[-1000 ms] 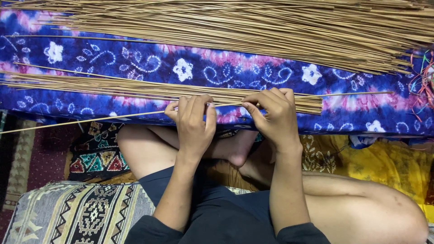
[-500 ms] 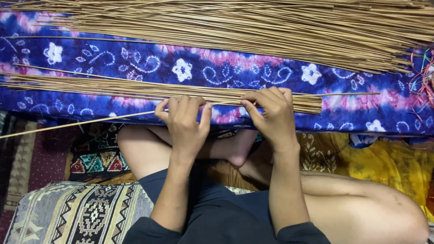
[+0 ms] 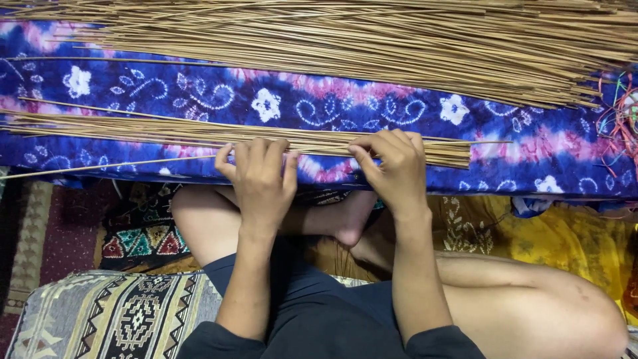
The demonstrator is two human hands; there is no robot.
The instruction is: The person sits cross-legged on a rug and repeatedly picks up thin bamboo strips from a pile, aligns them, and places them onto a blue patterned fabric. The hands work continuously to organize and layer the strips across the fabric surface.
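Head view, looking down at a person seated cross-legged on the floor. A blue and pink tie-dye cloth (image 3: pixel 372 106) with white flowers lies spread in front of them. Both hands rest side by side, slightly apart, at the cloth's near edge. The left hand (image 3: pixel 260 178) lies palm down with fingers curled over a thin row of sticks (image 3: pixel 166 131), seemingly pressing them flat so they stay aligned. The right hand (image 3: pixel 393 167) pinches the same row further right, fingers closed on the sticks. One loose stick (image 3: pixel 100 166) juts out leftward past the cloth's near edge. A much larger pile of sticks (image 3: pixel 372 43) covers the far edge. Coloured threads (image 3: pixel 621 116) sit at the right edge. A patterned cushion (image 3: pixel 119 316) and yellow fabric (image 3: pixel 531 229) flank the bare knees.
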